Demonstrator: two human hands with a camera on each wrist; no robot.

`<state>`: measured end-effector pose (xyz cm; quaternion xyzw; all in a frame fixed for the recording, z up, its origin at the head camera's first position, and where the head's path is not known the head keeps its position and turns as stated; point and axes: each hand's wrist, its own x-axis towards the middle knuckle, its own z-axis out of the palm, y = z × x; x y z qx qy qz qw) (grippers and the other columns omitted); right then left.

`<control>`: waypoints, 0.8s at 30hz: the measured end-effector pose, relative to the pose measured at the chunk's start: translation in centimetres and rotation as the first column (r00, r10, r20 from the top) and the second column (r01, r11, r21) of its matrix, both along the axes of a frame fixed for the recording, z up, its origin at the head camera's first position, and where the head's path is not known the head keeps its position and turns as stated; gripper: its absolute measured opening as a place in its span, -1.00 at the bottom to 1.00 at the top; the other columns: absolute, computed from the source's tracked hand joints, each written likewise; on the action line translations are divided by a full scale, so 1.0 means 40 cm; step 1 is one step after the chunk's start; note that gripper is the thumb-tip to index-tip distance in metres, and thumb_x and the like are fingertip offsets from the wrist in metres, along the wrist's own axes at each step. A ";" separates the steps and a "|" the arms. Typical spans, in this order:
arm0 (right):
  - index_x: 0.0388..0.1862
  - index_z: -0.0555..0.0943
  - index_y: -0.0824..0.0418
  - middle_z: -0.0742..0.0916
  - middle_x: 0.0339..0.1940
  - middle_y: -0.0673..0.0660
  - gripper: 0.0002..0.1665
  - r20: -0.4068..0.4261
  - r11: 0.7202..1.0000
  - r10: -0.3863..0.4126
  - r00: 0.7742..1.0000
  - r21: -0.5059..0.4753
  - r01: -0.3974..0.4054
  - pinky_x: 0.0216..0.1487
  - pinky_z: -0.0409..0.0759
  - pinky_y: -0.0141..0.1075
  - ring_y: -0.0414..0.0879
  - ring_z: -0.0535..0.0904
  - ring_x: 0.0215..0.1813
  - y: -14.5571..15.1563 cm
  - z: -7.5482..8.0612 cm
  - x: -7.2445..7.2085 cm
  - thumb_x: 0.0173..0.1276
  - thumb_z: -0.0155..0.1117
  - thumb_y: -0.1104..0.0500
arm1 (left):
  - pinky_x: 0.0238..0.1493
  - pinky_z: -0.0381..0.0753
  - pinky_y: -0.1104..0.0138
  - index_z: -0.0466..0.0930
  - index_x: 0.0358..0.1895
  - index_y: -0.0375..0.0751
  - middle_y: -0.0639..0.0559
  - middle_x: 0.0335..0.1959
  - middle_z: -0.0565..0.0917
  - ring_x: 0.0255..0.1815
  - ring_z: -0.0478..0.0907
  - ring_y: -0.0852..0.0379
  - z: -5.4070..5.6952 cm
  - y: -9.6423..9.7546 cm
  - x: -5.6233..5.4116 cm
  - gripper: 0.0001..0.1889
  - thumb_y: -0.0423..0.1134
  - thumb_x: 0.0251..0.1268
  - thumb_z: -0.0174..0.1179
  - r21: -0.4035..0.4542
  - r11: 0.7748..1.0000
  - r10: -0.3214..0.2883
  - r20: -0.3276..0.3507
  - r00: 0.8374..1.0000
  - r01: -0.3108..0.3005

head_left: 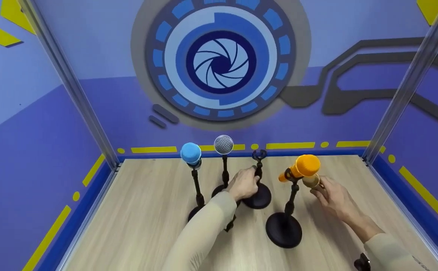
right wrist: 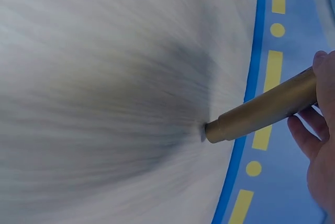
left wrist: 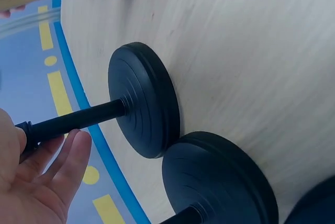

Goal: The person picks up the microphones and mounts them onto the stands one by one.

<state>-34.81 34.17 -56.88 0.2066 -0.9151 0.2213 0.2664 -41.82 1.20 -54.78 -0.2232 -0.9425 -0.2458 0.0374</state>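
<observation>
My left hand [head_left: 244, 183] grips the pole of a black microphone stand [head_left: 258, 199], whose forked clip at the top holds nothing. In the left wrist view, the fingers wrap its pole above the round base [left wrist: 138, 98], which sits on the table. A gold microphone [right wrist: 267, 109] is in my right hand [head_left: 335, 199], partly behind an orange microphone [head_left: 308, 165] in the head view. The gold one is tilted, its narrow tail end down at the tabletop; whether it touches is unclear. The orange microphone rests in the clip of a nearer stand [head_left: 283, 230].
To the left, a blue microphone [head_left: 191, 153] and a silver-headed microphone [head_left: 223, 145] are on stands, partly hidden by my left arm. A small black object [head_left: 362, 262] lies by my right sleeve. Printed panels [head_left: 106, 113] wall in the wooden table [head_left: 140, 210].
</observation>
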 end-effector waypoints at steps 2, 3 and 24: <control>0.17 0.70 0.24 0.85 0.01 0.19 -0.54 0.006 1.000 -0.016 1.000 -0.027 0.016 0.08 0.81 0.25 0.20 0.85 0.03 0.002 0.000 0.012 0.34 0.66 0.35 | 0.18 0.82 0.06 0.65 0.11 -0.22 -0.13 -0.02 0.83 0.09 0.84 -0.14 -0.003 -0.005 0.014 -0.82 -0.21 0.76 0.12 -0.025 0.999 -0.029 -0.011 1.000 0.029; 0.14 0.70 0.23 0.86 -0.01 0.18 -0.55 0.005 0.999 -0.025 1.000 -0.033 0.025 0.06 0.82 0.24 0.19 0.85 0.01 0.003 0.001 0.019 0.33 0.67 0.34 | 0.19 0.82 0.07 0.65 0.13 -0.23 -0.14 -0.01 0.84 0.10 0.85 -0.14 -0.004 -0.008 0.022 -0.81 -0.21 0.75 0.13 -0.036 0.998 -0.042 -0.019 0.999 0.042; -0.03 0.78 0.25 0.87 -0.22 0.02 -0.37 -0.314 0.967 0.178 0.932 -0.121 -0.226 -0.08 0.71 -0.58 -0.28 0.81 -0.20 -0.025 0.024 0.151 -0.16 0.78 0.49 | -0.28 0.60 0.34 0.63 -0.07 -0.19 -0.03 -0.26 0.78 -0.33 0.56 0.24 -0.005 -0.101 0.153 -0.88 -0.24 0.72 0.17 -0.047 0.990 -0.137 -0.062 0.989 0.134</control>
